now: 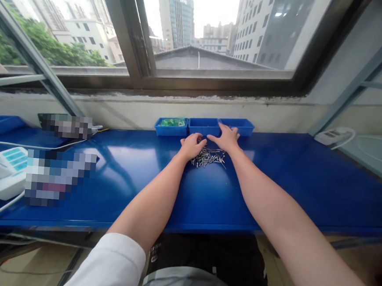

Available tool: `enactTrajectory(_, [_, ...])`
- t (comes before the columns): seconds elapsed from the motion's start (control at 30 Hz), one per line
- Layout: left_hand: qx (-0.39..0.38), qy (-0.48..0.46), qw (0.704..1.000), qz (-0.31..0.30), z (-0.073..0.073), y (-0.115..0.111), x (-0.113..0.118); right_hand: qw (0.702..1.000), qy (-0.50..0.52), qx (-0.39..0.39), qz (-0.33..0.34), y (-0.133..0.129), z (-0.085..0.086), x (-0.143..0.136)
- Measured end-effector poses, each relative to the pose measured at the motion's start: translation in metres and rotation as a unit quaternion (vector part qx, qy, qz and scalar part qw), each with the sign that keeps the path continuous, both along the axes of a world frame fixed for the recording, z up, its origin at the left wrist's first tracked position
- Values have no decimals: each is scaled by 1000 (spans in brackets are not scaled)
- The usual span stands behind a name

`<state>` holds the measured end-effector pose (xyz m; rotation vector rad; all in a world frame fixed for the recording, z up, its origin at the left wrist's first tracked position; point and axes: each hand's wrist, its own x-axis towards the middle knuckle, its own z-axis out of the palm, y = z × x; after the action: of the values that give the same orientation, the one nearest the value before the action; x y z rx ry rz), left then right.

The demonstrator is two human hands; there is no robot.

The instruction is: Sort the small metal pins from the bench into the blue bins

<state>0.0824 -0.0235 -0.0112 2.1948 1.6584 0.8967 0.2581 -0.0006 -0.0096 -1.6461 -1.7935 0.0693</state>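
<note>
A loose pile of silver screws (206, 157) lies on the blue table between my two hands. My left hand (193, 146) rests at the pile's left edge with its fingers curled; whether it holds any screws is hidden. To the right, my right hand (225, 138) is spread open, thumb and forefinger apart, just behind the pile and in front of the bins. Behind the hands stand three blue bins in a row: the left bin (171, 131) holds green and clear items, the middle bin (204, 131) shows nothing inside, and the right bin (245, 130) is partly covered by my right hand.
On the left stand a white device with teal keys (15, 160) and another blue tray (0, 124), with blurred items and white cables nearby. A white power strip (331, 135) sits at the back right. The window wall borders the blue table's (134, 187) far edge.
</note>
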Motion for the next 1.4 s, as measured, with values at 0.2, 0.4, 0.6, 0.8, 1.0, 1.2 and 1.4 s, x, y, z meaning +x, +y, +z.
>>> enactTrajectory(0.2, [10,8,1000,-8,0,-1,-1,998,-39,-48,9,2,-2,-2])
enactTrajectory(0.4, [3,24,1000,-7,3,-3,0,999,-20,-21,37,2,-5,-3])
enactTrajectory(0.6, [12,21,1000,-10,1,-1,0,996,11,66,55,-5,4,-7])
enactTrajectory(0.8, [9,28,1000,-6,1,-1,0,972,9,-116,206,-19,13,-7])
enactTrajectory(1.0, [18,19,1000,-12,0,1,-1,960,5,-165,225,-19,13,-8])
enactTrajectory(1.2, [11,33,999,-7,0,0,0,965,-7,-146,219,-17,10,-9])
enactTrajectory(1.4, [13,25,999,-14,3,-1,-1,970,4,-110,216,-16,8,-10])
